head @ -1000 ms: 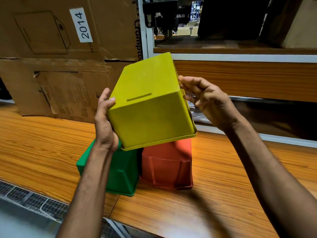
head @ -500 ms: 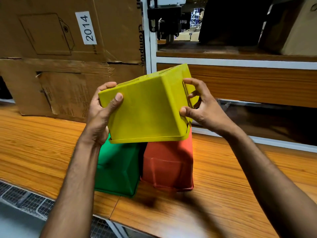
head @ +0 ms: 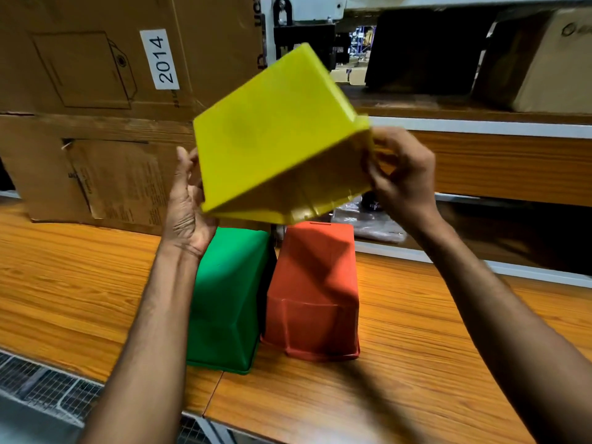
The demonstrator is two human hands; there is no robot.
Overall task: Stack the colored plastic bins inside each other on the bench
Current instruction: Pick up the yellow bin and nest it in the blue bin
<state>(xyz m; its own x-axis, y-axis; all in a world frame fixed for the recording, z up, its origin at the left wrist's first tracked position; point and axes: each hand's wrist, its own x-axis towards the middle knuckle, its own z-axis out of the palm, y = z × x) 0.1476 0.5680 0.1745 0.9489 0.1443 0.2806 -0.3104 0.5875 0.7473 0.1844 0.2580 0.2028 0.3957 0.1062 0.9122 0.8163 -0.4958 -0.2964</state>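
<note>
A yellow bin point(head: 272, 136) is held in the air, tilted, its flat bottom facing me and its opening turned away. My left hand point(head: 187, 203) grips its left lower edge. My right hand point(head: 400, 177) grips its right rim. Below it, a green bin point(head: 230, 293) and a red bin point(head: 317, 290) stand upside down side by side on the wooden bench point(head: 416, 379), touching or nearly touching. The yellow bin's lower edge hangs just above the red bin's base.
Large cardboard boxes point(head: 96, 107), one labelled 2014, stand on the bench at the back left. A shelf unit point(head: 496, 149) with dark and cardboard boxes runs along the back right. A plastic-wrapped item point(head: 368, 222) lies behind the red bin. A metal mesh point(head: 41, 386) borders the bench's near edge.
Both hands have turned the yellow bin and lifted it, so its bottom now faces me. My left hand slid to the lower left edge. The green and red bins have not moved.
</note>
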